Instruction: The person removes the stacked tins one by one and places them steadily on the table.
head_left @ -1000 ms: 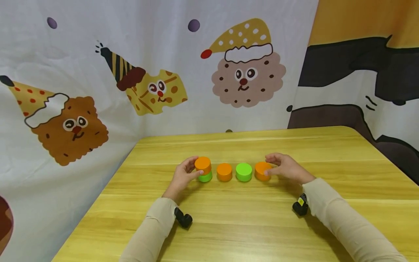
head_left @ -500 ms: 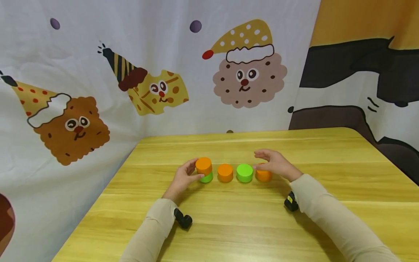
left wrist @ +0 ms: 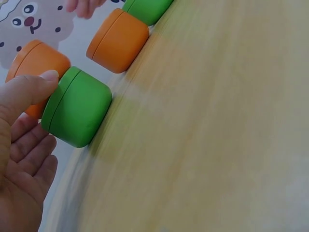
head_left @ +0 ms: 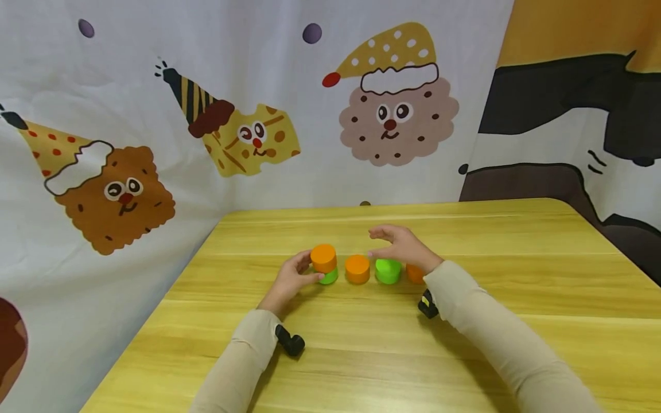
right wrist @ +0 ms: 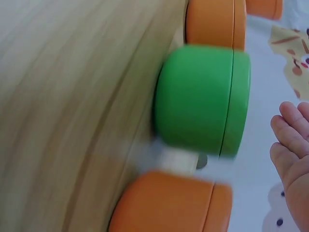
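In the head view, we are seeing the left hand point(head_left: 290, 281) pinching the upper orange container point(head_left: 323, 258) over the lower green container point(head_left: 327, 277) on the surface point(head_left: 330, 355); the right hand point(head_left: 407, 248), thumb and fingers apart, is holding nothing. In the left wrist view, lid-like seams are ringing smooth sides, hiding any contents. In the right wrist view, another green container point(right wrist: 203, 101) is standing between two orange ones.

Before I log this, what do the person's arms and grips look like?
Left sleeve and right sleeve are long, plain beige. Near their ends sit a black left device and a black right device with a yellow marking. Left grip and right grip are bare.
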Tool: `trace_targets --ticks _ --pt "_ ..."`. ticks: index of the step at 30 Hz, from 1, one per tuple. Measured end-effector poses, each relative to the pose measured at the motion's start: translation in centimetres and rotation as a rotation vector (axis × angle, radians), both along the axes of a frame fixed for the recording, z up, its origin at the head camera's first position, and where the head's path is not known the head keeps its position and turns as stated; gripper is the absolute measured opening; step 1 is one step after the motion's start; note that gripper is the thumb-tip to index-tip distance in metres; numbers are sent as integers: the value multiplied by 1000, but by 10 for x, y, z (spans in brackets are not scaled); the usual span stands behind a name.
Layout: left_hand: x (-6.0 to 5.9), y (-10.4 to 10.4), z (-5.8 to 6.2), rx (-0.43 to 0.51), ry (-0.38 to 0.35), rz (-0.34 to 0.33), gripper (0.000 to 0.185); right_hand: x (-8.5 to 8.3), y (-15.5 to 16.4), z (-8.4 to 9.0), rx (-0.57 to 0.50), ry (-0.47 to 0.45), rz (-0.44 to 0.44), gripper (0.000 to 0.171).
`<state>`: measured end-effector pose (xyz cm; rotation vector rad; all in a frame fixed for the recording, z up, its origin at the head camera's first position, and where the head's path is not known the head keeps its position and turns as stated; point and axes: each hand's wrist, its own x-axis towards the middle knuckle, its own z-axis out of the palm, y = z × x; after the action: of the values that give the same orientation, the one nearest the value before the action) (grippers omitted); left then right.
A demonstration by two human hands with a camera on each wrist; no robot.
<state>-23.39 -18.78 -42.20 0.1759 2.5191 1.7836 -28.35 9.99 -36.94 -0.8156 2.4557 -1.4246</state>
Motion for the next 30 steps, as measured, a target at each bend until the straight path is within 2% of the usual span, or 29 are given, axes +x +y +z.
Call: trace_targets --ticks 7,11,13,18,30 --pt "2 1 2 -13 13 -4 63 -2 -32 1 4 -32 38 65" --pt "2 2 0 1 12 -13 61 0 -48 1 20 -48 47 62" --pt "-1 0 -4 3 17 -12 61 2 -55 1 51 -38 49 61" --pt "0 0 -6 -13 22 -15 59 6 -67 -1 115 -3 61 66" --pt "0 3 -4 -15 9 -18 55 8 -84 -7 145 5 30 68"
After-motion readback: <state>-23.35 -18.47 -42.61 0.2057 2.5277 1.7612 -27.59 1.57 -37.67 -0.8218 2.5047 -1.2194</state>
